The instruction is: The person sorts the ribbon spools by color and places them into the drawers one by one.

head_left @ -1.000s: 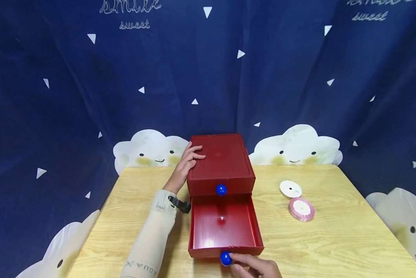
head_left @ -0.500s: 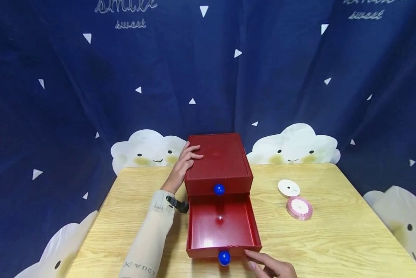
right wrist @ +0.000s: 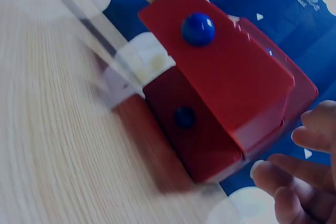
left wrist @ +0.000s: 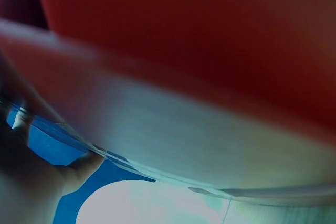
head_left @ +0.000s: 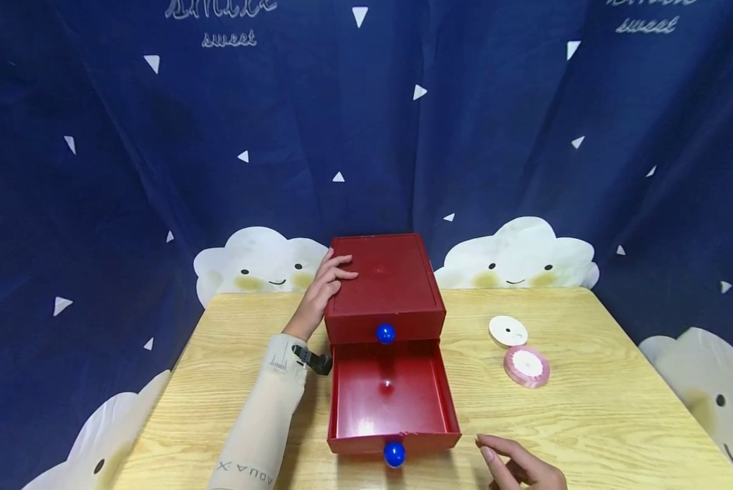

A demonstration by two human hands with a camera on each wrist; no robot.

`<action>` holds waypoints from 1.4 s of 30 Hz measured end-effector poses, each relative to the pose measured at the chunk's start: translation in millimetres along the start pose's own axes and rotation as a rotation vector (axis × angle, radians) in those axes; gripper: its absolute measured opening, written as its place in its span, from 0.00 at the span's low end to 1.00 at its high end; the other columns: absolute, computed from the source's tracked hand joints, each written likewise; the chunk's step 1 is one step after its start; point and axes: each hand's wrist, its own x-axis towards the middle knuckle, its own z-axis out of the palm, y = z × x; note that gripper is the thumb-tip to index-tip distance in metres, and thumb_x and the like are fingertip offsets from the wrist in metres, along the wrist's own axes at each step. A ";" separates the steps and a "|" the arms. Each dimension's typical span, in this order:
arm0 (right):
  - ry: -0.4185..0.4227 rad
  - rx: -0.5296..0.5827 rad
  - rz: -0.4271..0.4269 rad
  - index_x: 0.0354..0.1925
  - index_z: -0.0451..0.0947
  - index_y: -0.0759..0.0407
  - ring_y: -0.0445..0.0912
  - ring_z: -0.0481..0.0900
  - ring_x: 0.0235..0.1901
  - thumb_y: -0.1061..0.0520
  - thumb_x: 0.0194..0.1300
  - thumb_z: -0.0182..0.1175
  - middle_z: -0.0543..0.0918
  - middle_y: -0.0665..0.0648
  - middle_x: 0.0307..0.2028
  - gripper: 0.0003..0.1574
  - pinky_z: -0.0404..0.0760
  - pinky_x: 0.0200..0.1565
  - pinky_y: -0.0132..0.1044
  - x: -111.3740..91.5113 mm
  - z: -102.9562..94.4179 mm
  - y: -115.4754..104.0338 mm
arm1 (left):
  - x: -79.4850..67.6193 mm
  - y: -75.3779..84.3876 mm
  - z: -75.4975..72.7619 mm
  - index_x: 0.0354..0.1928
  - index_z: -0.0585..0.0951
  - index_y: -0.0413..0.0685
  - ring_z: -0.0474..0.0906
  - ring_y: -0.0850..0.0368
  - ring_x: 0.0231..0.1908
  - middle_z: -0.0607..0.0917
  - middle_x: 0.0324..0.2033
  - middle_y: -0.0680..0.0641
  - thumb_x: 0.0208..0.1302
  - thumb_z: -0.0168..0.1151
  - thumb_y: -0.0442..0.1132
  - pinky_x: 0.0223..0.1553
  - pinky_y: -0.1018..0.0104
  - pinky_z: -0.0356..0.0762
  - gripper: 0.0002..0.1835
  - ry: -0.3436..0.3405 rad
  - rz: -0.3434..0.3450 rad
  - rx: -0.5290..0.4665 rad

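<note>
I record the cabinet (head_left: 381, 275) dark red, its drawer (head_left: 393, 412) red, the upper knob (head_left: 386, 333) and lower knob (head_left: 394, 454) blue. My left sleeve (head_left: 256, 415) is cream with grey lettering (head_left: 243, 471); its wrist strap (head_left: 312, 360) is black. I find the tabletop (head_left: 587, 395) pale yellow, wood-grained; one disc (head_left: 508, 331) white, dark at its centre; one roll (head_left: 527, 366) pink around white. The backdrop (head_left: 378, 122) is navy, patterned with white triangles (head_left: 420, 92), pale script (head_left: 229, 39) and yellow-cheeked white clouds (head_left: 519, 255).

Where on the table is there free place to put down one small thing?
Bare: the table right of the pink spool, the strip left of the light sleeve, and the inside of the open lower drawer. Crowded: around the left hand on the red box, and where the white disc lies beside the pink spool.
</note>
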 end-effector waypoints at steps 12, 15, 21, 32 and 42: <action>0.119 -0.144 -0.123 0.43 0.85 0.51 0.34 0.81 0.27 0.61 0.59 0.68 0.87 0.50 0.36 0.12 0.77 0.28 0.22 37.5 -11.9 48.4 | 0.0 -0.7 0.4 0.51 0.77 0.26 0.34 0.37 0.73 0.63 0.66 0.31 0.65 0.39 0.26 0.70 0.42 0.35 0.20 0.011 -0.011 -0.005; 0.122 -0.180 -0.132 0.46 0.84 0.52 0.32 0.79 0.33 0.59 0.58 0.69 0.86 0.51 0.39 0.16 0.75 0.33 0.21 45.3 -12.9 61.4 | -0.7 -0.3 0.5 0.52 0.77 0.26 0.34 0.37 0.73 0.63 0.66 0.30 0.65 0.39 0.25 0.70 0.42 0.35 0.20 0.013 -0.011 -0.004; 0.163 -0.236 -0.125 0.51 0.81 0.53 0.33 0.76 0.40 0.58 0.57 0.70 0.84 0.52 0.43 0.22 0.70 0.39 0.17 58.6 -12.2 87.0 | -2.7 0.1 0.7 0.52 0.77 0.26 0.34 0.36 0.73 0.63 0.66 0.31 0.65 0.39 0.26 0.70 0.42 0.35 0.19 0.012 -0.015 0.009; 0.196 -0.263 -0.177 0.58 0.75 0.62 0.52 0.75 0.45 0.63 0.52 0.71 0.79 0.64 0.48 0.33 0.70 0.47 0.41 83.3 -14.5 111.4 | -2.0 -0.5 1.1 0.52 0.77 0.26 0.34 0.36 0.73 0.63 0.66 0.30 0.65 0.39 0.26 0.70 0.41 0.35 0.19 0.009 -0.007 0.004; 0.144 -0.274 -0.168 0.66 0.62 0.70 0.69 0.66 0.54 0.63 0.50 0.70 0.70 0.75 0.54 0.47 0.62 0.55 0.63 110.3 -18.3 125.2 | -0.8 0.6 0.8 0.52 0.77 0.27 0.34 0.38 0.73 0.62 0.67 0.32 0.66 0.39 0.27 0.70 0.43 0.36 0.20 0.007 -0.025 0.007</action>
